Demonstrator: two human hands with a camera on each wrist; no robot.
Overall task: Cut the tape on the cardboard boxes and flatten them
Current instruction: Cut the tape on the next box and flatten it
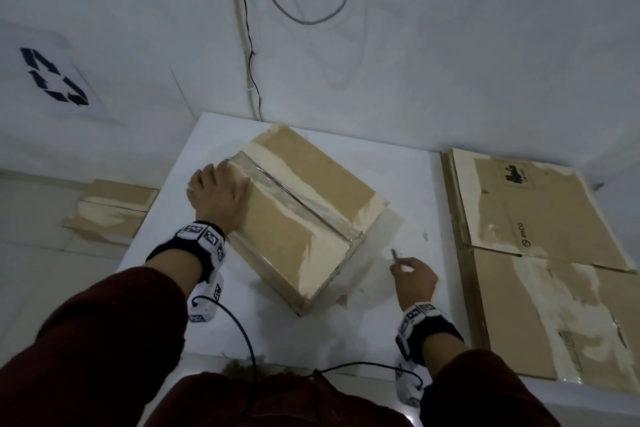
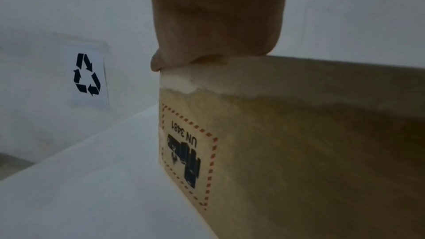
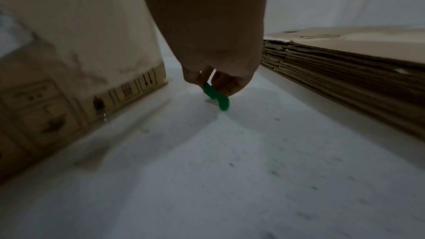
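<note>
While my left hand (image 1: 218, 196) lies flat with straight fingers on the box top, the white tabletop (image 1: 277, 329) fills the middle of the head frame and carries everything else. At the right edge of the frame sits the tall stack of flattened brown cardboard sheets (image 1: 540, 253), already done by the look of it. In the centre stands the sealed brown cardboard box (image 1: 301, 218), turned cornerwise, with the strip of clear packing tape (image 1: 294, 203) running along its top seam from upper left to lower right; I cannot tell whether that tape is already slit. On the floor at the left edge lies another flattened brown cardboard piece (image 1: 110, 210). Smallest is the small green-handled cutter (image 3: 217, 98) with its thin blade, pinched between the curled fingers of my right hand (image 1: 415, 279), just right of the box's near corner and low over the table, apart from the tape.

I judge the risks as these: the blade must travel toward my pressing hand, so a slip on the glossy tape could reach those fingers; the box may skid on the smooth top if I press unevenly; and a deep cut could snag in the flap.
</note>
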